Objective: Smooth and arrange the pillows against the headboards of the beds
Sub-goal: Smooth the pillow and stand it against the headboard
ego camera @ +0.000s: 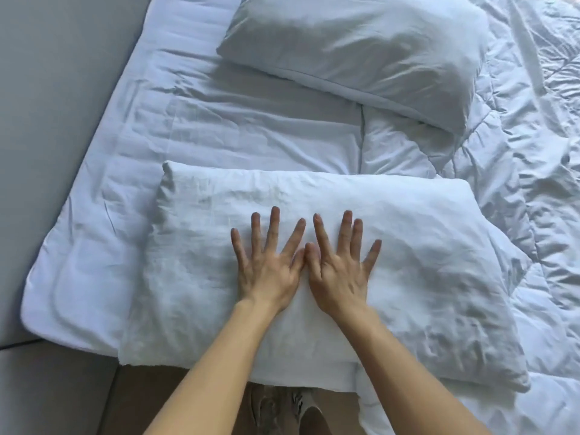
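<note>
Pillow [392,246] lies at 6 o'clock on the bed [251,127], one end near the headboard [56,89] at 9 o'clock. Left hand [266,274] and right hand [339,277] press its middle, fingers [275,224] spread wide and holding nothing, probably to sweep creases outward. Second pillow [361,48] lies askew at 12 o'clock.

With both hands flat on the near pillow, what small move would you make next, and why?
Probably slide the left hand and right hand apart toward the ends of the near pillow: both lie flat at its middle, fingers spread, thumbs touching, and its cover is creased on either side.
</note>
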Tool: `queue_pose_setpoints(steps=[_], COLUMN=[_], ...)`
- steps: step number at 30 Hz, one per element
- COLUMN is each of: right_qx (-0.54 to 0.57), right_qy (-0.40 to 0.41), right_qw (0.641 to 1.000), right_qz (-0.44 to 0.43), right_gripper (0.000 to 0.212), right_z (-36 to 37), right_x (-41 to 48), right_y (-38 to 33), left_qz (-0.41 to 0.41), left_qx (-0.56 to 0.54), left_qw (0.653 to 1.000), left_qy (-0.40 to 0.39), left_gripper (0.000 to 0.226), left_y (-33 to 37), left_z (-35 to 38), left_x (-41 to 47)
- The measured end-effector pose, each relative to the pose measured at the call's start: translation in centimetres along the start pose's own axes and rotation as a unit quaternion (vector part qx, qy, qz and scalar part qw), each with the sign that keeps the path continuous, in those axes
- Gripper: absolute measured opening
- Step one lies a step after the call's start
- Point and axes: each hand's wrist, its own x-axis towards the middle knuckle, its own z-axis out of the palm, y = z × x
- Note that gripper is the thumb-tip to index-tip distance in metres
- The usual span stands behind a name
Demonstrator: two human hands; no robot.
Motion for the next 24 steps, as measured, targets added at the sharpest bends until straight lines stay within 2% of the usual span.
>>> queue_pose_setpoints(steps=[3, 6, 8, 11, 13, 15, 17, 18, 20, 22, 24], right_qx=[-0.075, -0.085, -0.082, -0.053, 0.011, 0.089, 0.095, 0.050, -0.057, -0.097, -0.117], right_qy=[-0.028, -0.046, -0.054, -0.039, 0.030, 0.057, -0.001, -0.051, -0.125, -0.148, -0.165], right_qw=[0.997, 0.995, 0.995, 0.998, 0.999, 0.992, 0.990, 0.990, 0.982, 0.981, 0.979], right_qz=[0.001, -0.002, -0.005, -0.007, -0.032, -0.070, -0.107, -0.119, -0.129, -0.079, 0.002], right_gripper=[0.062, 0.065, 0.066, 0.064, 0.060, 0.055, 0.057, 0.062, 0.069, 0.074, 0.080], right_z=[4.7, 9.1, 9.8, 7.2, 5.1, 3.5, 2.3, 1.9, 1.6, 1.1, -0.3], right_x=[2.4, 3.4, 4.1, 4.5, 5.3, 8.3, 12.1, 14.0, 17.0, 18.7, 19.6], right_y=[2.3, 2.9, 2.5, 2.0, 1.0, -1.7, -4.2, -4.4, -1.3, 5.2, 12.1], left_qz=[-0.009, 0.004, -0.003, -0.005, 0.009, 0.012, 0.037, 0.052, 0.060, 0.004, -0.089], left_qx=[0.035, 0.050, 0.047, 0.040, 0.039, 0.043, 0.093, 0.122, 0.113, 0.098, 0.113], left_qw=[0.999, 0.998, 0.999, 0.999, 0.998, 0.998, 0.995, 0.990, 0.988, 0.991, 0.983], left_qy=[0.000, 0.024, 0.026, 0.020, 0.044, 0.043, -0.011, -0.048, -0.084, -0.094, -0.111], left_gripper=[0.058, 0.060, 0.060, 0.060, 0.060, 0.064, 0.071, 0.071, 0.065, 0.066, 0.067], left_y=[-1.5, -2.4, -2.5, -1.9, -1.5, -1.0, -0.7, -1.1, -4.1, -8.9, -14.2], left_z=[5.0, 9.7, 10.0, 7.2, 5.6, 4.0, 2.7, 2.2, 1.9, 1.6, 0.6], left_x=[2.3, 3.0, 3.8, 3.9, 4.0, 7.0, 11.2, 13.3, 16.0, 16.4, 16.0])
